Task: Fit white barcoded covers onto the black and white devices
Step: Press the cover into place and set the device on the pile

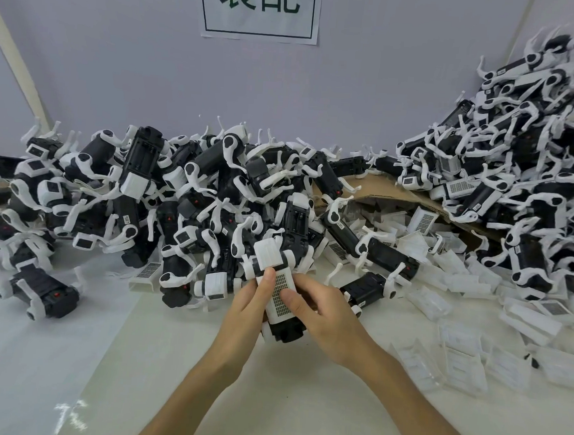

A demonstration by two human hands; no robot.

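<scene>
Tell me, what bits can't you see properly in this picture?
Head view:
- Black and white plastic device: mostly hidden by the left hand and right hand holding it.
- White barcoded plastic cover: print too small to read, and the thumbs hide parts of it.
- White paper sign: top cut off by the frame edge.
- Space under the brown cardboard sheet: covered and shadowed by it.

- A white paper sign (259, 24) with two green characters inside a thin frame hangs on the pale lilac wall (119, 66).
- A bent sheet of brown cardboard (380, 188) arches right of centre.
- The desk (45, 352) is white and glossy.
</scene>
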